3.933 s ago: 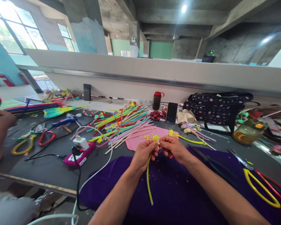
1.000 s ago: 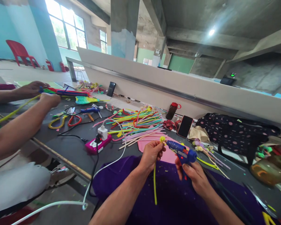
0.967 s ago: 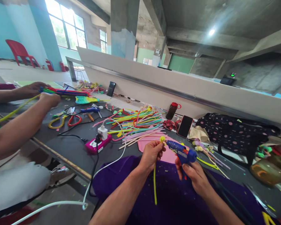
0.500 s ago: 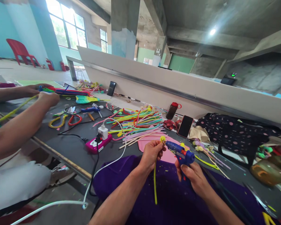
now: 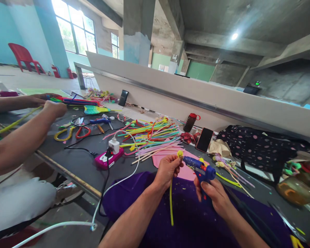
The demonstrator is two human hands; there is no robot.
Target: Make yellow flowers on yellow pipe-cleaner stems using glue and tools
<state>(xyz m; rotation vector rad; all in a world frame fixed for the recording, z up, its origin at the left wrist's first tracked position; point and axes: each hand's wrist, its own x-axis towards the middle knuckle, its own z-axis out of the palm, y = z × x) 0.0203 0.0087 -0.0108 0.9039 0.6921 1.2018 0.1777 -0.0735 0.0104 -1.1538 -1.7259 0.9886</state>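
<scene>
My left hand (image 5: 169,169) pinches a yellow pipe-cleaner flower (image 5: 180,153) by its upper end, and its yellow-green stem (image 5: 171,205) hangs down below the fingers. In my right hand (image 5: 214,193) is a blue hot glue gun (image 5: 199,167), its nozzle pointing left at the underside of the flower head. A small red light glows on the gun's body. Whether the nozzle touches the flower I cannot tell. Beneath both hands lies dark purple cloth (image 5: 144,203), and behind them a pink sheet (image 5: 158,159) rests on the table.
Many coloured pipe cleaners (image 5: 155,134) lie beyond my left hand. A magenta power strip (image 5: 109,160) with cables is to the left. A phone (image 5: 204,139), a bottle (image 5: 189,123) and a dotted bag (image 5: 263,148) stand behind. A co-worker's hands (image 5: 54,107) work at far left.
Hardly anything differs. My hands, the flower and the glue gun keep almost the same position, with only a very slight shift of the view.
</scene>
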